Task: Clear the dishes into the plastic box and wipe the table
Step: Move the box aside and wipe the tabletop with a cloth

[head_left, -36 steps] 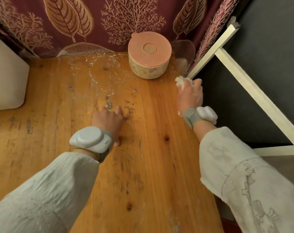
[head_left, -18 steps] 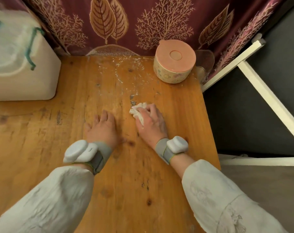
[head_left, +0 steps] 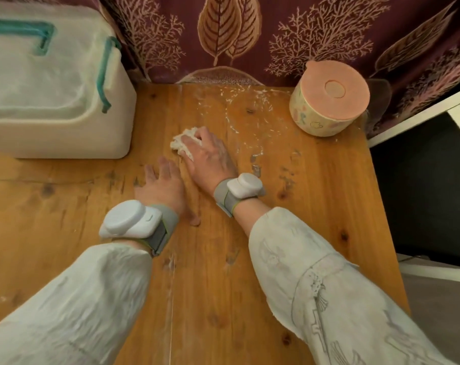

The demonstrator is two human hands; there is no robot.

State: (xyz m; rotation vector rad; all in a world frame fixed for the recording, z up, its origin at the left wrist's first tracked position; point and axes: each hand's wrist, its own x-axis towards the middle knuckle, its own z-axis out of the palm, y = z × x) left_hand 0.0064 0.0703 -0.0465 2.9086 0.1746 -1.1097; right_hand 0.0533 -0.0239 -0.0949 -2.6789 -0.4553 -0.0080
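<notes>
wooden table (head_left: 316, 206), white smears at its far side | crumpled white wipe (head_left: 182, 143) on table, right hand (head_left: 210, 159) grip closed on it | left hand (head_left: 163, 185) flat, open, empty, just beside | lidded plastic box (head_left: 52, 101) far left

A dark red curtain (head_left: 289, 35) printed with pale leaves and coral-like branches hangs behind the scene, its hem reaching down to the far edge. At the right, 2 white-painted wooden bars (head_left: 421, 111) cross in front of a dark grey surface (head_left: 421, 193). Lower right, a paler grey floor (head_left: 439, 306) shows. The light is warm and dim.
</notes>
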